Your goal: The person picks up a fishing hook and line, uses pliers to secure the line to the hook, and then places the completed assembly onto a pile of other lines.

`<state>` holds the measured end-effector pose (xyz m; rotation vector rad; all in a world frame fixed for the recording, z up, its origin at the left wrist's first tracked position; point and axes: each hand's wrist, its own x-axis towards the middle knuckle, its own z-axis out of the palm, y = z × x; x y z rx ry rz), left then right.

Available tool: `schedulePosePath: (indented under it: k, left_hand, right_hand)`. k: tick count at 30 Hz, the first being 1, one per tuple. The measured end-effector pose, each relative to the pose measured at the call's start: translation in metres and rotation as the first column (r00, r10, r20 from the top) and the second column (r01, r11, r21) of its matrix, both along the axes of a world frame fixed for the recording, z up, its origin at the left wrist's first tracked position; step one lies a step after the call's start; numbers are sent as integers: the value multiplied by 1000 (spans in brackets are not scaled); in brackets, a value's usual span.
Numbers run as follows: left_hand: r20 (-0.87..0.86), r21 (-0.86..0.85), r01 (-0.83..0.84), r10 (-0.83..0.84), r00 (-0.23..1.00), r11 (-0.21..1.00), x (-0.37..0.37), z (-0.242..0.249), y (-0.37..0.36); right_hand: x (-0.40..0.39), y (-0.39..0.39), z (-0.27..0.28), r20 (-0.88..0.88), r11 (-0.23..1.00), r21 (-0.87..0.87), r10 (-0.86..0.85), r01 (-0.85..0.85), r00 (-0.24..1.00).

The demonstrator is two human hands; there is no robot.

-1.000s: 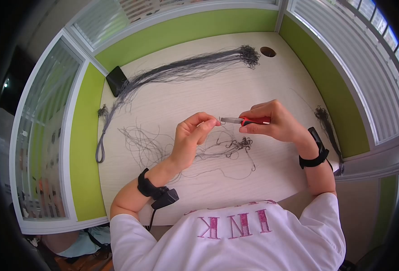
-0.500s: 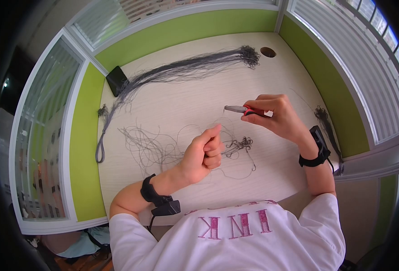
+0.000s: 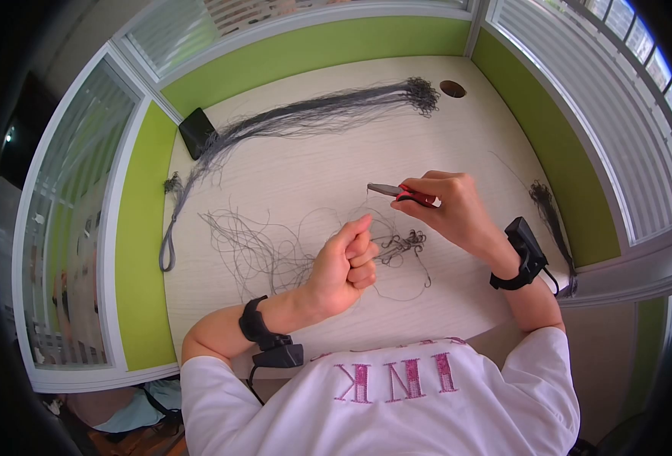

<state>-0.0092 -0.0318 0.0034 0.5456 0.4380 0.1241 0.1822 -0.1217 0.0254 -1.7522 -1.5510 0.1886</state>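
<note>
My right hand [image 3: 457, 209] grips small pliers [image 3: 385, 189] with red and black handles, their grey jaws pointing left. A tiny dark hook shows at the jaw tips, with a thin line below it toward my other hand. My left hand [image 3: 339, 266] is closed, thumb pressed on the curled fingers, just below and left of the pliers. Thin fishing line seems pinched in it; the inside of the fist is hidden. Behind and beside that fist lies a loose tangle of fishing line [image 3: 248, 247], and to its right a cluster of dark fish hooks [image 3: 408, 243].
A long bundle of grey lines [image 3: 298, 114] stretches across the back, hooks at its right end, over a black box [image 3: 197, 134]. Another dark bundle [image 3: 550, 209] lies along the right edge. Green partitions [image 3: 313, 57] enclose the table, which has a round hole [image 3: 452, 89].
My right hand has moved left and slightly down with the pliers, bringing the jaw tips nearer above my left thumb. My left hand has barely shifted and stays closed.
</note>
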Motion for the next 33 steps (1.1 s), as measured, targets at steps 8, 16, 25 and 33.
schedulePosePath:
  k: [8,16,25,33]
  left_hand:
    - [-1,837,-114,210,978,536,6,-12,-12]
    - [84,960,-107,101,991,260,4,-21,-8]
    - [-51,353,-110,137,989,929,7,-8,-26]
    - [-50,310,-154,178,983,938,5,-13,-29]
  right_hand:
    - [-7,-3,3,-245,977,-196,30,-80,969]
    - [-11,-3,0,-145,989,-124,67,-86,987]
    - [-11,3,-10,-41,1000,-9,-9,8,999]
    - [-16,5,-15,-29,999,31,-17,18,999]
